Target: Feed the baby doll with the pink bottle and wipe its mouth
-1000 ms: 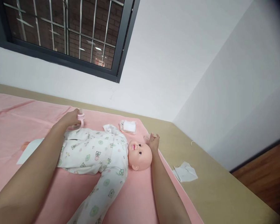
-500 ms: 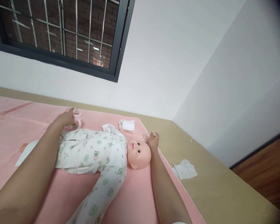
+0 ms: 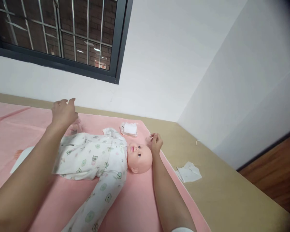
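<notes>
A doll in a white patterned top lies face up on the pink sheet, its head to the right. My left hand is raised over a pink baby bottle, fingers spread and holding nothing. That hand partly hides the bottle, which looks blurred. Beyond the doll's head, my right hand has its fingers drawn together on a small translucent piece. What kind of thing this piece is, I cannot make out.
A clear packet with white contents lies beside the doll's shoulder. Crumpled white tissue rests at the right on the tan surface. White walls and a barred window bound the far side.
My left hand has let go of the bottle and risen up and to the left, its fingers opening. My right hand's fingers have closed together beside the doll's head. The view has shifted slightly.
</notes>
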The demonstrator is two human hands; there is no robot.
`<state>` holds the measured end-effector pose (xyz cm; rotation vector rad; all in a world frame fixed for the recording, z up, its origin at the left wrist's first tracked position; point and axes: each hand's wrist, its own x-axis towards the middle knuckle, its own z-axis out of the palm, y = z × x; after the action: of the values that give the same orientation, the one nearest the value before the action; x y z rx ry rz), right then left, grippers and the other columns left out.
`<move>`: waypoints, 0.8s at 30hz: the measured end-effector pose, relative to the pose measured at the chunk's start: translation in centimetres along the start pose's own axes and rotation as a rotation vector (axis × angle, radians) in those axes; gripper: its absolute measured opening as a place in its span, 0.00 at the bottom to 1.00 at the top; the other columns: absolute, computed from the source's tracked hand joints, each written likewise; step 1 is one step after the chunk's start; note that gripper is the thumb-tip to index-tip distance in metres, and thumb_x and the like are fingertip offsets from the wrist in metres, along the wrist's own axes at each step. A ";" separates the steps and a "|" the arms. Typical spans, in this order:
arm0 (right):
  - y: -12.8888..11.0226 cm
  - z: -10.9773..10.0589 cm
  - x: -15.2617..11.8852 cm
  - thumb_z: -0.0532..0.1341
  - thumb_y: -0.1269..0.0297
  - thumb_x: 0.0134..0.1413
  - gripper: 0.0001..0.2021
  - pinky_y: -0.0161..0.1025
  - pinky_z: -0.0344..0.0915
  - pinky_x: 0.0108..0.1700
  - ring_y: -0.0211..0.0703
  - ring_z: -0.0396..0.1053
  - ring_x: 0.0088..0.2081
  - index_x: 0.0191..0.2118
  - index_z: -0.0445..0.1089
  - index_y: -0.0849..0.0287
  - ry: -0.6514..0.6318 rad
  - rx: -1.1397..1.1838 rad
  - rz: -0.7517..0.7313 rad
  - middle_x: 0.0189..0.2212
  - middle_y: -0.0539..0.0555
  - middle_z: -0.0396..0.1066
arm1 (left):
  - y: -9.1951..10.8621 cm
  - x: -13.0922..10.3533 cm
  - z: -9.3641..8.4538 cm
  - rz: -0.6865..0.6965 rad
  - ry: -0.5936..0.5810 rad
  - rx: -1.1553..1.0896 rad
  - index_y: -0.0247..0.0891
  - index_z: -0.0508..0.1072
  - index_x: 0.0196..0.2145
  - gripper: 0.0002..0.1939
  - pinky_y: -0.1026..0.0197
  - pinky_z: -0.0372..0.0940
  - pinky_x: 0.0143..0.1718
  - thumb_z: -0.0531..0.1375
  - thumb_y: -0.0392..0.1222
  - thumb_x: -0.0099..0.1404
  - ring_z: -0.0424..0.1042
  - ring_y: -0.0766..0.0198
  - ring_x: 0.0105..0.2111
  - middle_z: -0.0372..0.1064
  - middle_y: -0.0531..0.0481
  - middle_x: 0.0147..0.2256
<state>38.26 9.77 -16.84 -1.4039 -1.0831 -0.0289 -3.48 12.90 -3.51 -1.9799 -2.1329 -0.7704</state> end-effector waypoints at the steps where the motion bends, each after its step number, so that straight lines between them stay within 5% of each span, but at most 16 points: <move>1: -0.3 0.0 -0.3 0.44 0.45 0.59 0.25 0.35 0.60 0.32 0.38 0.63 0.24 0.28 0.66 0.60 -0.055 0.026 -0.015 0.25 0.52 0.69 | 1.2 -0.5 -0.2 0.081 0.047 -0.002 0.30 0.52 0.63 0.32 0.41 0.56 0.53 0.53 0.42 0.64 0.53 0.36 0.58 0.54 0.27 0.59; 5: -1.3 0.2 -1.1 0.46 0.45 0.60 0.25 0.35 0.58 0.30 0.38 0.62 0.24 0.24 0.65 0.59 -0.201 0.046 -0.090 0.20 0.51 0.66 | 7.7 -3.7 0.4 0.406 -0.014 -0.060 0.37 0.65 0.56 0.22 0.53 0.56 0.56 0.51 0.44 0.65 0.63 0.50 0.54 0.66 0.41 0.54; 12: -1.6 0.8 -1.5 0.46 0.48 0.61 0.24 0.35 0.55 0.29 0.38 0.62 0.23 0.22 0.65 0.58 -0.369 0.016 -0.159 0.20 0.51 0.66 | 16.9 -6.5 4.0 0.650 -0.441 -0.153 0.38 0.73 0.47 0.18 0.54 0.63 0.45 0.53 0.47 0.63 0.70 0.50 0.47 0.72 0.41 0.47; 19: -1.9 1.4 -2.3 0.49 0.44 0.58 0.24 0.34 0.56 0.27 0.38 0.60 0.25 0.22 0.63 0.57 -0.509 0.098 -0.036 0.18 0.49 0.64 | 20.8 -5.3 7.3 0.704 -0.926 -0.258 0.35 0.77 0.34 0.18 0.60 0.66 0.39 0.52 0.49 0.60 0.73 0.57 0.34 0.76 0.44 0.34; 24: -3.0 0.9 -3.2 0.53 0.46 0.55 0.21 0.34 0.58 0.26 0.38 0.61 0.26 0.25 0.66 0.58 -0.639 0.175 0.009 0.19 0.48 0.65 | 21.8 -5.4 8.7 0.746 -1.188 -0.379 0.39 0.76 0.37 0.18 0.60 0.68 0.37 0.52 0.50 0.57 0.72 0.59 0.33 0.76 0.49 0.33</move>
<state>34.18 7.98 -16.73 -1.2850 -1.5566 0.5410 20.32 12.16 -7.28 -3.6710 -1.2324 0.2723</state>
